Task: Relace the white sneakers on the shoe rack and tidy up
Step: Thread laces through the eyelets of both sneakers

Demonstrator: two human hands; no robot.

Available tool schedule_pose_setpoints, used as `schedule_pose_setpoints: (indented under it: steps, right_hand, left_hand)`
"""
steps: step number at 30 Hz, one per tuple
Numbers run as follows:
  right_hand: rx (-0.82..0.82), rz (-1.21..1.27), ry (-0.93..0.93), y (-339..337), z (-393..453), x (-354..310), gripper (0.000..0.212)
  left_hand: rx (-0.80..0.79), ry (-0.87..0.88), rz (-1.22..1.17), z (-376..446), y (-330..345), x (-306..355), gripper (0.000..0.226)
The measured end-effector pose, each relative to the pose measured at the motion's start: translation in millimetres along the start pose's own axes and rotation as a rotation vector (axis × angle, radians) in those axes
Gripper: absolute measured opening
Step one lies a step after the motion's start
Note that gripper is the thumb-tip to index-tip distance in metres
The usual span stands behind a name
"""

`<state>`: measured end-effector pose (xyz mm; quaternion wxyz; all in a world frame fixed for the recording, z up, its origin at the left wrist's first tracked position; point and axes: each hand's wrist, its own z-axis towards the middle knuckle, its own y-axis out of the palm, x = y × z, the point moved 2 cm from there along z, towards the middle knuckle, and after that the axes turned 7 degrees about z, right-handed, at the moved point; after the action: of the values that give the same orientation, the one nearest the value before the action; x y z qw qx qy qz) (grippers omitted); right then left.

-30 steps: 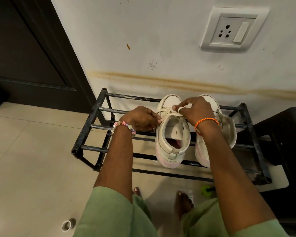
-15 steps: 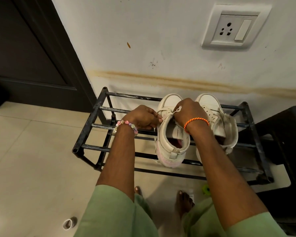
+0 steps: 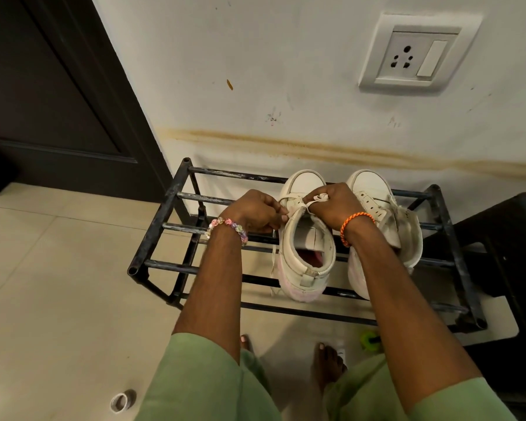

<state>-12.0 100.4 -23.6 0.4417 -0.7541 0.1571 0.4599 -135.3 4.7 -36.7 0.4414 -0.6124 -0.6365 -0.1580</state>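
Two white high-top sneakers stand side by side on the black metal shoe rack (image 3: pixel 164 220), toes toward the wall. The left hand (image 3: pixel 255 212) pinches the lace (image 3: pixel 298 205) of the left sneaker (image 3: pixel 304 238); the right hand (image 3: pixel 334 205) grips a lace loop beside the right sneaker (image 3: pixel 377 202).

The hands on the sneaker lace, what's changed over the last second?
The right hand moved left off the right sneaker and back over the left sneaker, pinching a lace loop throughout. The left hand kept pinching its lace end. Both sneakers and the rack stayed put.
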Motion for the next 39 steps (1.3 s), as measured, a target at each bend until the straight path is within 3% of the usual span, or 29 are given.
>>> schedule_pose_setpoints:
  steps: [4, 11, 19, 23, 27, 30, 34, 39]
  right_hand:
    - [-0.126, -0.032, 0.037, -10.8, -2.7, -5.0, 0.022]
    - [-0.291, -0.33, 0.088, -20.1, -9.1, -12.2, 0.026]
    - [-0.337, -0.201, 0.113, -26.0, -7.8, -8.2, 0.027]
    - [-0.302, 0.085, 0.089, -32.4, -9.9, -7.5, 0.018]
    - [-0.161, 0.603, 0.002, -43.8, -9.9, -19.6, 0.031]
    - [-0.143, 0.943, -0.026, -44.6, -9.4, -30.4, 0.031]
    - [-0.139, 1.276, 0.022, -42.0, -11.0, -32.7, 0.047]
    - [-0.005, 1.456, 0.046, -31.2, -5.0, -21.8, 0.04]
  left_hand:
    - [-0.015, -0.015, -0.014, -0.1, 1.1, 0.6, 0.012]
    - [-0.051, -0.017, -0.013, -1.2, 6.5, 3.1, 0.012]
    - [-0.048, -0.021, -0.023, -1.2, 5.9, 2.8, 0.008]
    - [-0.026, -0.046, -0.005, 1.8, 5.8, 0.0, 0.009]
    - [-0.011, -0.069, 0.04, 3.5, 6.4, -2.9, 0.013]
    - [-0.019, -0.057, 0.019, 2.9, 7.2, -1.7, 0.012]
    - [-0.016, -0.038, 0.051, 1.3, 8.7, 0.5, 0.01]
    - [0.003, -0.041, 0.042, 2.0, 8.5, 2.6, 0.009]
